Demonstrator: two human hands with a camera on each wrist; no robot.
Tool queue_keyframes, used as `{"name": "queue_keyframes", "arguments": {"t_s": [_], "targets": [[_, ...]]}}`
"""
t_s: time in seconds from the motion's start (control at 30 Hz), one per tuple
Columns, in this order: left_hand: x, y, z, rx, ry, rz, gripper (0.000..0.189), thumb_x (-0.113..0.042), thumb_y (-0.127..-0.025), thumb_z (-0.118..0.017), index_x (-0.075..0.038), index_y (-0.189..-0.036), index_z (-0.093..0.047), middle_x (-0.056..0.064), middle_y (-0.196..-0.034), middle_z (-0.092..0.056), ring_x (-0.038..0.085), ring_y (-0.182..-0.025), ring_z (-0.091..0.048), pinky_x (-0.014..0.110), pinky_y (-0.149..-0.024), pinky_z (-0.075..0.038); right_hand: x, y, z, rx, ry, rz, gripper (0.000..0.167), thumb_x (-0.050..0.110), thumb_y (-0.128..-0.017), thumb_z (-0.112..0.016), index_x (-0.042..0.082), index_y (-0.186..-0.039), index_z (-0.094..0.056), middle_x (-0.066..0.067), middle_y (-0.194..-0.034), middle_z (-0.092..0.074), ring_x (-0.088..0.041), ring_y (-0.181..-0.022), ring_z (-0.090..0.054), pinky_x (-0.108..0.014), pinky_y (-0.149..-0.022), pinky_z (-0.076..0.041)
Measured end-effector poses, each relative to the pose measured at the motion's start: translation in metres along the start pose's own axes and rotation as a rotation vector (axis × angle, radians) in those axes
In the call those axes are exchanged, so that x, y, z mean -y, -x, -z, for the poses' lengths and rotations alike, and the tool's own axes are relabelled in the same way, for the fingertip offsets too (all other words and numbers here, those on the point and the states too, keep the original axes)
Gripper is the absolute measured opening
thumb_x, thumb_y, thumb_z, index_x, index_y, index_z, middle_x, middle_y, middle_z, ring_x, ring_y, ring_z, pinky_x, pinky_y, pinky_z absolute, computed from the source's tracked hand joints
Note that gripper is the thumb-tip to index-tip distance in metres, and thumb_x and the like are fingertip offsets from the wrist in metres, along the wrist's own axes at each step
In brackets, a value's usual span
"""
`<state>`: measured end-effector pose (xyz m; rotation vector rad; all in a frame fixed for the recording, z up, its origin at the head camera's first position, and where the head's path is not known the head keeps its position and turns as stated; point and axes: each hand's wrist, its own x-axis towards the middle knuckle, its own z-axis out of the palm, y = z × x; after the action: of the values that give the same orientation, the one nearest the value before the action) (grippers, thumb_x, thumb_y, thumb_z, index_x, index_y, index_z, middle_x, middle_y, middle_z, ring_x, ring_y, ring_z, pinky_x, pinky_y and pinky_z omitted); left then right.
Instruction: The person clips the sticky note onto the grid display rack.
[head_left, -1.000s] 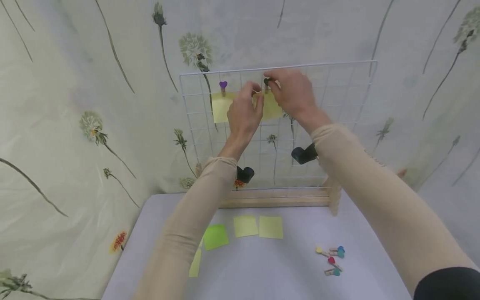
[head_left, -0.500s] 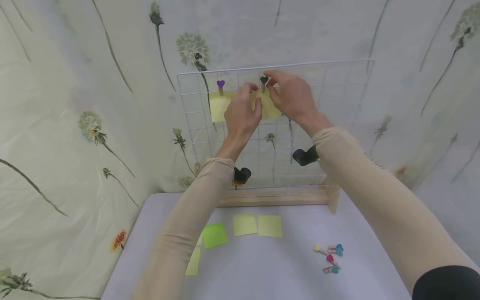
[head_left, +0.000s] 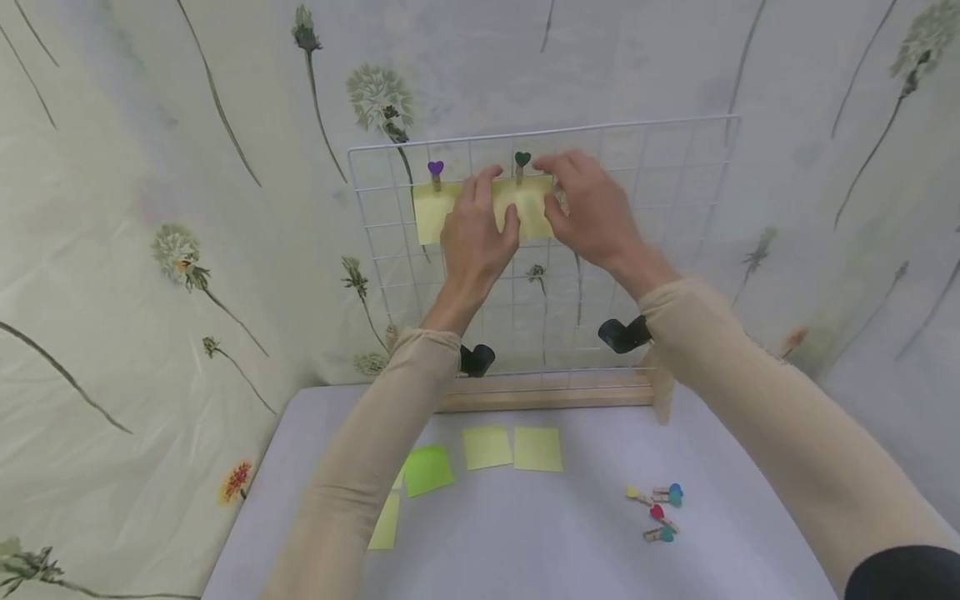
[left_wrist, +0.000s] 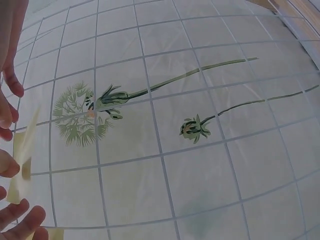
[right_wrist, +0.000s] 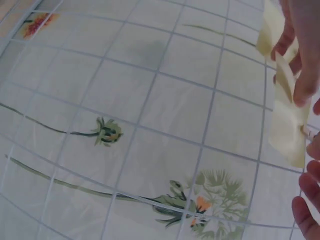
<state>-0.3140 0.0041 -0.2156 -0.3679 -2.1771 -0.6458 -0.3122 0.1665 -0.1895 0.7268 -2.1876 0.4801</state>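
On the white wire grid [head_left: 622, 250] hang two pale yellow sticky notes side by side. The left note [head_left: 431, 217] is under a clothespin with a purple heart [head_left: 436, 169]; the right note [head_left: 534, 204] is under one with a dark green heart [head_left: 522, 158]. My left hand [head_left: 476, 229] lies over the meeting edges of the notes, its fingers bent and thumb apart. Just right of the green-heart clothespin is my right hand [head_left: 592, 204], finger and thumb spread near the note's right edge. In the right wrist view the note [right_wrist: 287, 125] bows outward.
Two yellow notes [head_left: 537, 450] and a bright green note [head_left: 428, 472] lie on the white table, with more yellow paper [head_left: 385, 525] beside my left sleeve. Several heart clothespins [head_left: 660, 512] lie at the right. The grid stands in a wooden base [head_left: 547, 398] before a flowered cloth.
My right hand has let go of the green-heart clothespin and drawn off to the right and slightly down. My left fingers have loosened from the note and spread, shifting a little left.
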Motion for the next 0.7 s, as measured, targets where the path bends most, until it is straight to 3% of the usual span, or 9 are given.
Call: {"name": "queue_keyframes", "arguments": {"t_s": [0.2,0.5,0.7], "targets": [[0.005,0.008,0.005,-0.027,-0.026,-0.029,0.039,-0.026,-0.089,-0.057,-0.018,-0.127,-0.054,0.003,-0.125,-0.056,0.021,-0.094,-0.060,0.036,-0.064,-0.048,-0.008,0.020,-0.008,0.006,0.002,0.054,0.022,0.006,-0.086,-0.059,0.001,-0.107,-0.059,-0.017,-0.106,-0.055,-0.030,-0.094,-0.049,-0.041,-0.077,-0.046],[0.008,0.020,-0.001,-0.041,-0.005,-0.093,0.041,-0.026,-0.089,-0.057,-0.017,-0.129,-0.054,0.003,-0.130,-0.051,0.022,-0.104,-0.057,0.037,-0.074,-0.048,-0.020,0.051,-0.016,0.041,-0.026,0.072,0.018,0.005,-0.084,-0.060,0.002,-0.102,-0.060,-0.015,-0.098,-0.056,-0.026,-0.082,-0.049,-0.038,-0.070,-0.044],[0.010,0.025,-0.003,-0.046,0.015,-0.105,0.036,-0.024,-0.088,-0.058,-0.016,-0.123,-0.057,0.005,-0.133,-0.048,0.021,-0.109,-0.056,0.040,-0.079,-0.047,-0.022,0.061,-0.015,0.079,-0.027,0.064,0.017,0.006,-0.086,-0.059,0.003,-0.103,-0.062,-0.013,-0.097,-0.059,-0.026,-0.086,-0.052,-0.039,-0.074,-0.046]]}}
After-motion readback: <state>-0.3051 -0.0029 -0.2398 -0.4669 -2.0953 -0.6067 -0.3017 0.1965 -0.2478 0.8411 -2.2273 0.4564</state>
